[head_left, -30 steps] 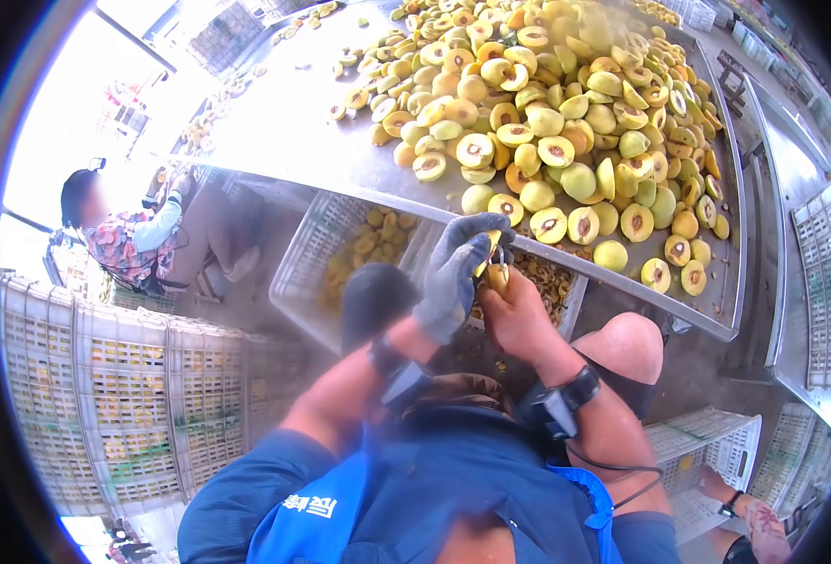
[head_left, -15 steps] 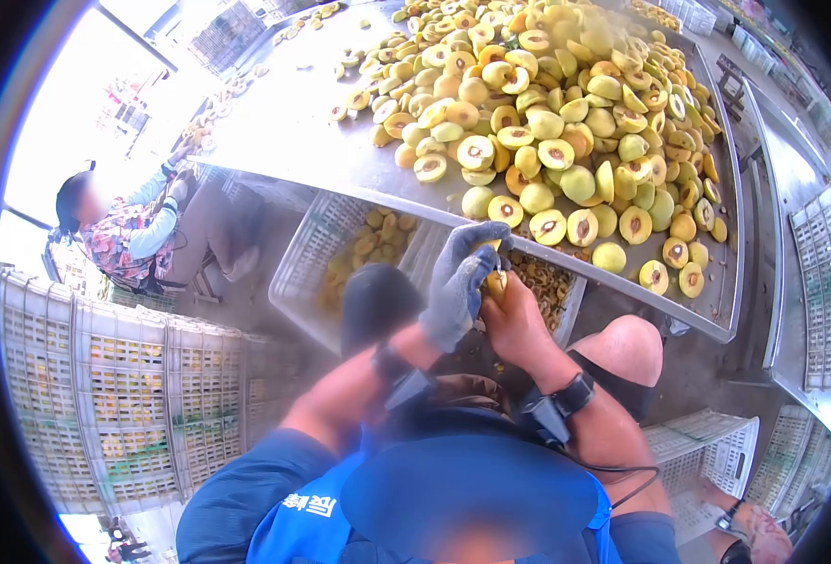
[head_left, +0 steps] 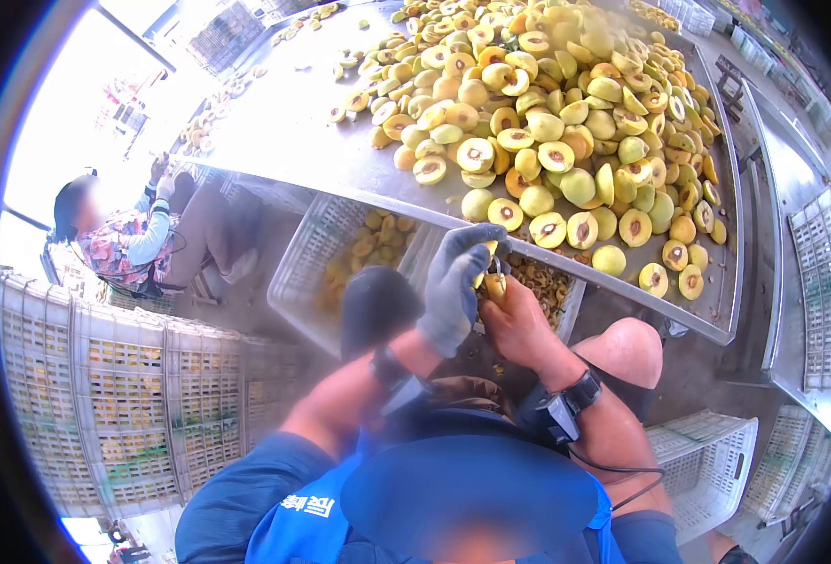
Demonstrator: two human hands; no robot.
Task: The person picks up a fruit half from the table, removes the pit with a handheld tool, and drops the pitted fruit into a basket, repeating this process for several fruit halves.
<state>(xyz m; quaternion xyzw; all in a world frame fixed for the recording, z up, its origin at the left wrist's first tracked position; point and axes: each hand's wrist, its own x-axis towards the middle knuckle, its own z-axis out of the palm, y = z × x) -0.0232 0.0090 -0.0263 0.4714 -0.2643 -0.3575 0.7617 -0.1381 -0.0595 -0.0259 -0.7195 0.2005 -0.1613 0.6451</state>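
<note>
Head view, sole view. Held at the near edge of the metal table, low in front of it: a fruit piece and a small tool. On the fruit piece, bright yellow flesh, moist-looking, mostly covered by fingers; full outline and long axis cannot be told. On the tool, a smooth, rounded, yellow-brown handle, with a thin, shiny metal loop at the far end. Points away from the body, toward the table; long axis runs nearly up and down the view, leaning slightly.

Left hand, in a gray knit glove with blue at the palm side: closed on the fruit piece, fingers curled over. Right hand, bare: clamped around the handle, thumb along it, close beside the glove.

On the table, a heap of fruit halves, yellow-green skins, cut faces round, with brown centers. Under the near edge, a container of brown-yellow scraps. Left of the hands, a white slatted plastic crate with fruit inside. Farther left, stacked crates and a seated person in a floral garment.
</note>
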